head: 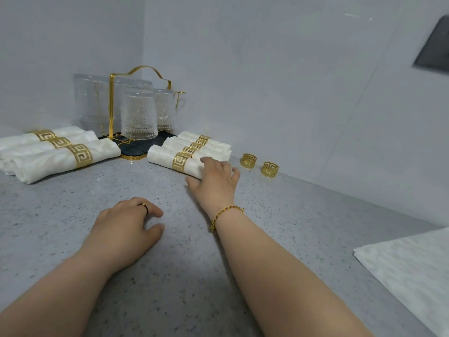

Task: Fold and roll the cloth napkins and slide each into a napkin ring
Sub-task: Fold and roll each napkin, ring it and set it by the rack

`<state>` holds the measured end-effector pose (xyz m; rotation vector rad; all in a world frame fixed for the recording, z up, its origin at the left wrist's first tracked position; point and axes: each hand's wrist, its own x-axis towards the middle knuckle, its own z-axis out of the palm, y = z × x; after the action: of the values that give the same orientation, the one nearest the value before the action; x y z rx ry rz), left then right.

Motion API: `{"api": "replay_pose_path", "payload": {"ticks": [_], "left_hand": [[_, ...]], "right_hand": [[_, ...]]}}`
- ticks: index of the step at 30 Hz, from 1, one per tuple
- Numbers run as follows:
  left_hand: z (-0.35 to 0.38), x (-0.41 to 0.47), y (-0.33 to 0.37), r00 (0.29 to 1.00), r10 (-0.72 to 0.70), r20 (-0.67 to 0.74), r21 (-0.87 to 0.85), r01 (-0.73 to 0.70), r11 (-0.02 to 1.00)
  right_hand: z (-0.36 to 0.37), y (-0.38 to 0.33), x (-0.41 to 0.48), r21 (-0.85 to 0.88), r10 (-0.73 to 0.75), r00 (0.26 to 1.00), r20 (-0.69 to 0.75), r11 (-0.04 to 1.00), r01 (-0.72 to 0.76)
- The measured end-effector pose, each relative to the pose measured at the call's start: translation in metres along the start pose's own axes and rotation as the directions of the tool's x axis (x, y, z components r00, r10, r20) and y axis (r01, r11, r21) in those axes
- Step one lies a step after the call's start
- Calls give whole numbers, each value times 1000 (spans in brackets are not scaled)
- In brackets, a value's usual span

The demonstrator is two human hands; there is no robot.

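On the speckled grey counter (184, 276) I'd nudge the nearest rolled white napkin (165, 158), already in its gold fretwork ring, flush against the other ringed rolls (218, 145). My right hand (215, 177) rests on its end, fingers (206, 161) loosely spread, touching rather than gripping. My left hand (128, 224) lies loosely curled, holding nothing. Two spare gold rings (248, 160) wait just beyond.

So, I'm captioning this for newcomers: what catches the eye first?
Gold-ringed napkin rolls: a left group and a right group, flanking the glass rack in the corner. The right hand rests on the nearest right roll; two spare rings stand right of it, near the wall.
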<state>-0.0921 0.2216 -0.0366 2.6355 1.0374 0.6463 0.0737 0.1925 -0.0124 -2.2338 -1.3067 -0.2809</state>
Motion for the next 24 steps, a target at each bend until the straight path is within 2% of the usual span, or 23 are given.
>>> {"api": "replay_pose_path", "payload": {"ticks": [5,10,14,17,19,24], "left_hand": [[-3,-3,4,1000,16,9,37,-17,999],[-5,-6,12,1000,22,18,136,-24,990],[-5,-9,16,997,-48,53,214,35,976],[1,-13,29,994,-88,65,148,78,986],[0,-28,68,994,-30,101,90,20,996],[15,-59,178,944,277,178,-126,-258,958]], "right_hand": [[-49,35,-65,65,110,984,143,991,-121],[-124,90,-145,-30,191,962,192,981,-189],[-185,139,-208,-156,301,935,189,949,-274],[-210,173,-247,-135,422,877,228,906,-401],[-213,189,-264,-102,444,876,189,896,-432],[-211,205,-267,-76,416,909,31,908,-413]]}}
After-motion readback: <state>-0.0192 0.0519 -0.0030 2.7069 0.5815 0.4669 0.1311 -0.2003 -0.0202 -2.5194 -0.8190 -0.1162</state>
